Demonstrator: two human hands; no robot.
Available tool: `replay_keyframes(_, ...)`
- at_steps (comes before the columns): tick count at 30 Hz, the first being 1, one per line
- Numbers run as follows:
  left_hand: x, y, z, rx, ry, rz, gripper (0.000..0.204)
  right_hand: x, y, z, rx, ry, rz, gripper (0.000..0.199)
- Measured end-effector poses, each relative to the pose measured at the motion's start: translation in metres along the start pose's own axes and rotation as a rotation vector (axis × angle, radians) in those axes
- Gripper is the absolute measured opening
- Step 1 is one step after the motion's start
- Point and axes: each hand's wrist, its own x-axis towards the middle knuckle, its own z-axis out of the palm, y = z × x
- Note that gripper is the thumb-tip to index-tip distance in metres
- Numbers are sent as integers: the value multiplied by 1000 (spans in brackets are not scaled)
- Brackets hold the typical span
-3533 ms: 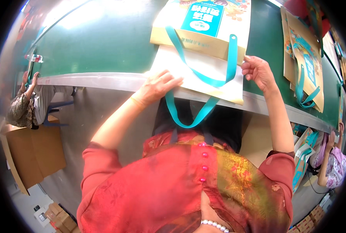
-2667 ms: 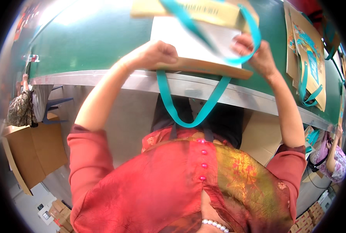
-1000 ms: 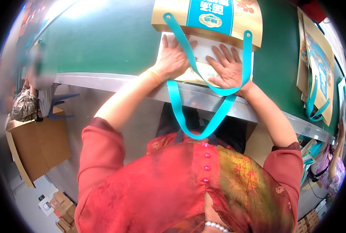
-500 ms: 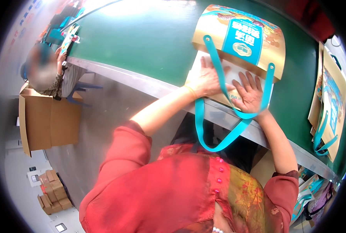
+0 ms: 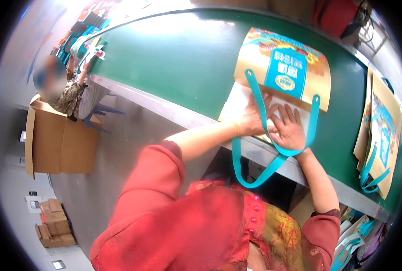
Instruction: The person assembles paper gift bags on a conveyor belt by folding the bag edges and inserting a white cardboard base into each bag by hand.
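A gold paper gift bag [image 5: 318,74] with a teal panel and printed pictures lies on the green table, its front bowed upward. Two teal ribbon handles hang from it, and the nearer handle [image 5: 257,181] loops over the table edge. Both hands press on the white inner surface [image 5: 237,100] at the bag's near end. My left hand [image 5: 254,119] lies there with fingers extended, partly behind a ribbon. Close beside it, my right hand [image 5: 289,128] rests flat, fingers spread, with a ribbon crossing near its wrist. Nothing is gripped in either hand.
More gold bags [image 5: 381,131] with teal handles lie at the right end of the green table [image 5: 178,58]. A metal edge runs along its near side. At far left, a person [image 5: 70,92] sits by a large cardboard box [image 5: 58,142]. Smaller cartons [image 5: 54,221] are stacked lower left.
The whole view has shifted, so the table and bag appear lower. My left hand has slid toward my right hand, and the two are now closer together. The bag stays in place.
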Motion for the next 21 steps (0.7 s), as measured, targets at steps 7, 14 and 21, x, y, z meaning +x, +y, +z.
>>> replay_keyframes(7,-2,2,-18,-115,71,-1,57,2,-1,-1,17,23,-8,51)
replay_keyframes(14,-66,-18,-52,179,158,-283,42,-10,11,19,-7,75,-45,53)
replay_keyframes(21,-98,-8,-46,96,294,-470,46,-11,10,11,149,-6,36,45)
